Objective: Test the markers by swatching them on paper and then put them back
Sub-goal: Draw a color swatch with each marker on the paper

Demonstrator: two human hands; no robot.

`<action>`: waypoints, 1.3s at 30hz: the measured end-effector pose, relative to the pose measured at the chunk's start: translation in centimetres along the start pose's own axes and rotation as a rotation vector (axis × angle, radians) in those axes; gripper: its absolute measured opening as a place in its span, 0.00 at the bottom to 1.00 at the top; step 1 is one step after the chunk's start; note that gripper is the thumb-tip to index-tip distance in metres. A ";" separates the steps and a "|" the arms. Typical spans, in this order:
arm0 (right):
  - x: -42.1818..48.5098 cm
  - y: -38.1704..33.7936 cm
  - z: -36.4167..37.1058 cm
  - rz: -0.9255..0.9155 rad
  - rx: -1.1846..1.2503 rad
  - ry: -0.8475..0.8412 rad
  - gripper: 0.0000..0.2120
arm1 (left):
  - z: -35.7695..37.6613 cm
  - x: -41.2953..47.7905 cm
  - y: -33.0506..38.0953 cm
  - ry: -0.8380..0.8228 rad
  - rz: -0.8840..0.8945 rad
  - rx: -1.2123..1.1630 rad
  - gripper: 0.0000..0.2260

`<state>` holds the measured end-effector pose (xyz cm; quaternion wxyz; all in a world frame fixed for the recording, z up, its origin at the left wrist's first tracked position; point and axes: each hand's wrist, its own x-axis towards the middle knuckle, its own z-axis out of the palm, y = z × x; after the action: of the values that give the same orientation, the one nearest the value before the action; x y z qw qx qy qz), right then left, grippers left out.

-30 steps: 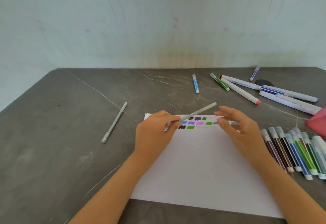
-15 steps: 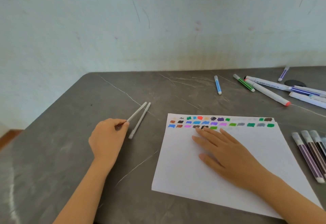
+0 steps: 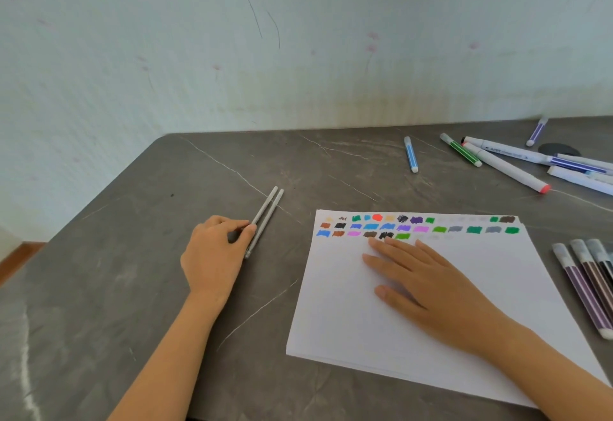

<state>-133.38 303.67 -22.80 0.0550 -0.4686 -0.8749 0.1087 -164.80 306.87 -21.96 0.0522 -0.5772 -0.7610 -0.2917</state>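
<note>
The table (image 3: 132,288) is dark grey, run through with thin pale veins like marble. The paper (image 3: 348,321) is plain white, with rows of small swatches (image 3: 421,229): blue, brown, pink, black, purple, green, grey, and one bright red. The two grey pens (image 3: 265,218) are a flat light grey all over. One blue marker (image 3: 411,155) and one green marker (image 3: 461,150) are striped, and a white marker (image 3: 507,168) has a red tip. The grey-capped markers (image 3: 580,288) are striped purple and brown. The wall (image 3: 298,39) is pale green with faint pink flowers.

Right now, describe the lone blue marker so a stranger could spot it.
Find the white paper with colour swatches. Beyond its far edge, toward the wall, the blue marker lies alone. Unlike it, the green marker sits beside longer white pens.
</note>
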 end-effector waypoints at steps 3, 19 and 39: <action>0.0 0.0 0.0 -0.010 0.002 0.025 0.40 | 0.0 -0.2 0.3 0.018 0.040 -0.015 0.10; -1.6 4.5 -1.4 0.405 0.022 0.458 0.28 | 6.5 -1.5 15.0 0.036 0.577 -0.154 0.11; -2.0 7.4 -2.3 0.585 0.076 0.447 0.38 | 14.3 5.6 25.4 -0.307 0.564 0.018 0.20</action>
<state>-125.81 306.30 -22.35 0.2288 -0.7088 -0.6656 0.0474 -139.85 323.01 -21.66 0.0206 -0.8022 -0.5723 -0.1687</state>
